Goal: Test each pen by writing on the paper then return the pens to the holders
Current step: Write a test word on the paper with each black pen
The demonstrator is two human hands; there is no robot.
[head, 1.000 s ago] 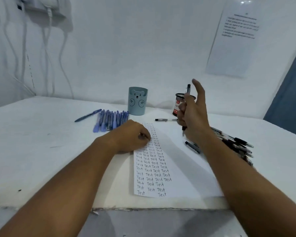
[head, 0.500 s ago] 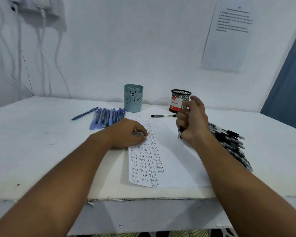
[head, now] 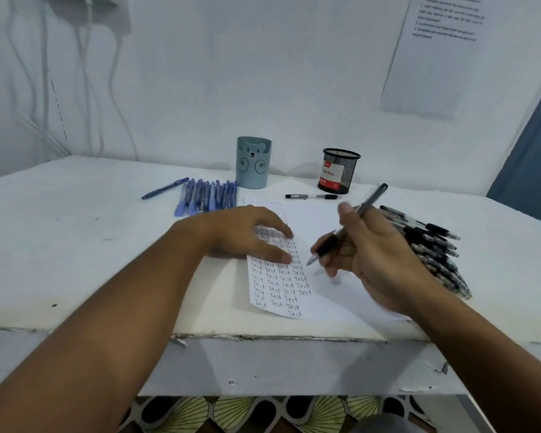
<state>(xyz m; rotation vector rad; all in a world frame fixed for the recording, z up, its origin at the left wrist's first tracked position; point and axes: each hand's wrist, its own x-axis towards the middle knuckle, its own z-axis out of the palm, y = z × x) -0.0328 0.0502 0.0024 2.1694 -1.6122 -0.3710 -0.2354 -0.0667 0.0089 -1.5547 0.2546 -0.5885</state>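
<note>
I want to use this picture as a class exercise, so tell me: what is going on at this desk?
A person is testing pens. The right hand holds a black pen in a writing grip, tip just above the paper, beside columns of the word "Test". The left hand rests flat on the sheet. A row of blue pens lies near the bear holder, a pile of black pens lies on the right, and one black pen lies in front of the mesh holder.

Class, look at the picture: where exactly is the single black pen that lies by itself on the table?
The single black pen lies flat toward the back of the table, just in front of the black mesh holder and beyond the paper.
</note>
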